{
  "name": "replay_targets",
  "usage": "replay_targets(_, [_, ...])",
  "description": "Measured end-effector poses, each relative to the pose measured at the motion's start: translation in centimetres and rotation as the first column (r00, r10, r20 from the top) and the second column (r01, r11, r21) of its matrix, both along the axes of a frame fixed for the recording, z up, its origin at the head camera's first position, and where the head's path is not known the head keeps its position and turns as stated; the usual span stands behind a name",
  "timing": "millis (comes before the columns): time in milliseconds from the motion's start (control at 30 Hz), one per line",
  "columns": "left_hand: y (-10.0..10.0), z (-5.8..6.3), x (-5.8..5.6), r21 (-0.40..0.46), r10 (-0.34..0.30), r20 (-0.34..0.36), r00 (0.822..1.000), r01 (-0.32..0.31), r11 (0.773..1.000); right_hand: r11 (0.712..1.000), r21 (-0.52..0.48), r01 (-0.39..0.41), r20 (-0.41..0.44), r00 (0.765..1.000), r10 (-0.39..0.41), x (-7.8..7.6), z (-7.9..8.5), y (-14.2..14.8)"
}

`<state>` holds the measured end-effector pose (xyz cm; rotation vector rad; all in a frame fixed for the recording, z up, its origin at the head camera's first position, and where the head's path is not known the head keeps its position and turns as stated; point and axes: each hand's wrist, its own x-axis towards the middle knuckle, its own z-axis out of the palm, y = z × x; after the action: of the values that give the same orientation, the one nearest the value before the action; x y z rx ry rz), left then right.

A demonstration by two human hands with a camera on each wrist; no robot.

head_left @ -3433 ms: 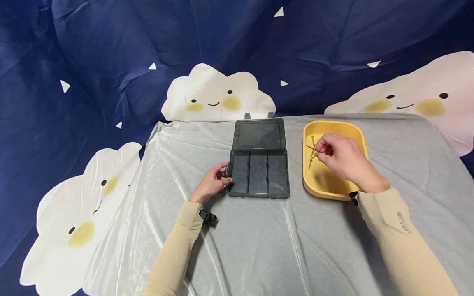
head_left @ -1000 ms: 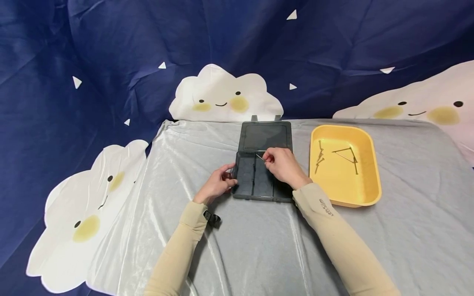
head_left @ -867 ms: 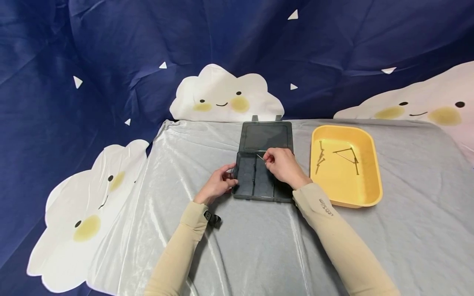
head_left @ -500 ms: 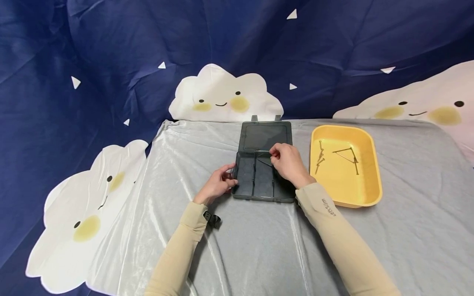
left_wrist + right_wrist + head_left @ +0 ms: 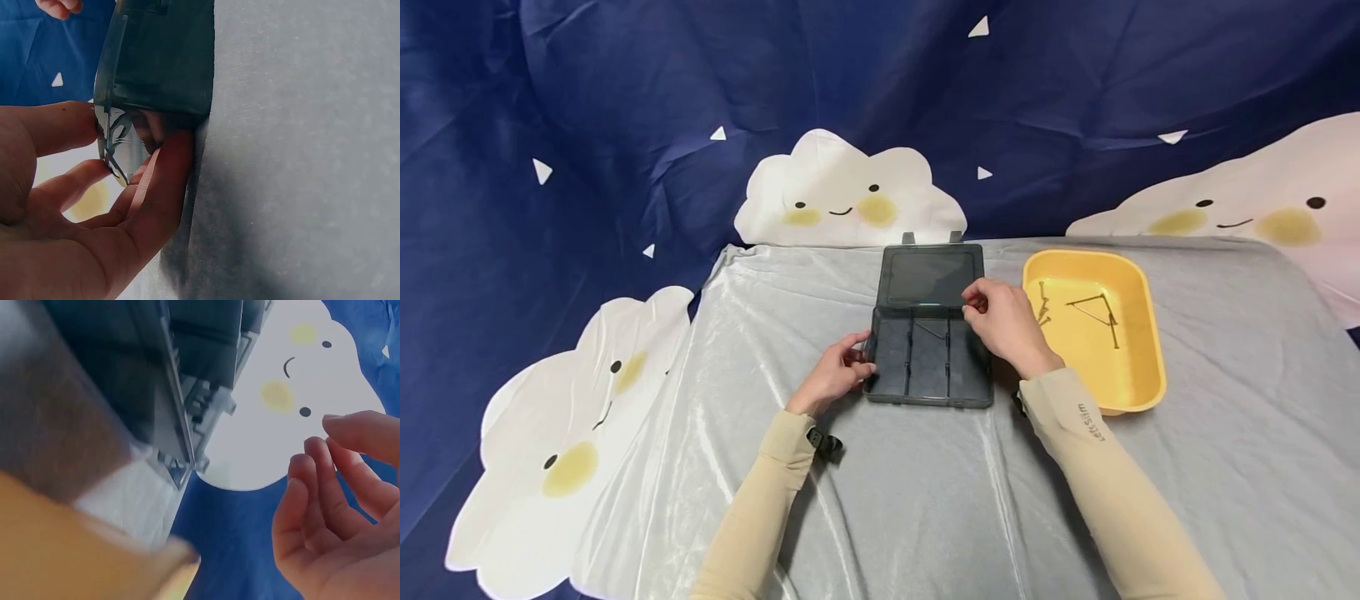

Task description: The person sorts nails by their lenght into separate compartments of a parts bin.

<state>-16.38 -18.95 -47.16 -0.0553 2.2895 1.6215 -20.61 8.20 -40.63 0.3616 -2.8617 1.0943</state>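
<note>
A dark see-through compartment box [image 5: 929, 401] stands with its lid [image 5: 931, 275] laid back. My left hand [image 5: 833, 372] grips its left side; in the left wrist view, thumb and fingers of the left hand [image 5: 106, 234] are curled about the box's corner [image 5: 159, 69]. One thin screw or nail [image 5: 931, 331] lies slanted at the back of the middle compartment. Just above the right compartment's back end is my right hand [image 5: 1006, 323], holding nothing. In the right wrist view, the fingertips of the right hand [image 5: 340, 512] are loosely bent, apart from the box [image 5: 119, 369].
A yellow tray [image 5: 1090, 379] stands right of the box, partly behind my right wrist. Several thin screws or nails [image 5: 1093, 310] lie in it, in two clusters. Grey cloth [image 5: 917, 492] covers the table. A dark blue cloud-patterned curtain [image 5: 662, 100] hangs behind.
My right hand came from the yellow tray to the box with a screw or nail, let it go in the middle compartment, and moved rightward. The left hand keeps its grip.
</note>
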Motion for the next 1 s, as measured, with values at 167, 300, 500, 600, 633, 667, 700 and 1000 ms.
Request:
replay_targets(167, [0.0, 0.0, 0.0, 0.007, 0.003, 0.003, 1.0, -0.003, 1.0, 1.0, 0.019, 0.013, -0.029, 0.999, -0.012, 0.0, 0.6, 1.4])
replay_targets(300, [0.0, -0.1, 0.0, 0.01, 0.006, 0.005, 1.0, -0.006, 1.0, 0.999, 0.027, 0.028, -0.058, 0.998, -0.026, -0.1, 1.2, 2.7])
replay_targets(500, [0.1, -0.1, 0.0, 0.018, 0.013, 0.01, 1.0, -0.013, 1.0, 0.997, 0.055, 0.06, -0.077, 0.995, -0.055, -0.3, 2.5, 5.3])
replay_targets(600, [0.1, -0.1, 0.0, 0.015, 0.015, 0.008, 1.0, -0.015, 1.0, 0.995, 0.069, 0.066, -0.082, 0.995, -0.06, -0.5, 3.0, 6.4])
replay_targets(633, [0.1, -0.1, 0.0, 0.014, 0.015, 0.006, 1.0, -0.015, 1.0, 0.995, 0.073, 0.07, -0.084, 0.994, -0.064, -0.6, 3.1, 6.8])
replay_targets(667, [0.1, -0.2, 0.0, 0.012, 0.015, 0.005, 1.0, -0.015, 1.0, 0.994, 0.074, 0.076, -0.081, 0.994, -0.07, -0.7, 3.2, 7.1])
replay_targets(700, [0.1, -0.2, 0.0, 0.011, 0.014, 0.003, 1.0, -0.014, 1.0, 0.994, 0.077, 0.082, -0.081, 0.994, -0.076, -0.9, 3.3, 7.5])
replay_targets(1000, [0.2, 1.5, 0.5, 0.028, -0.03, 0.012, 0.999, 0.029, 0.999, 0.987, 0.082, 0.138, -0.053, 0.99, -0.134, -1.9, 2.9, 10.2])
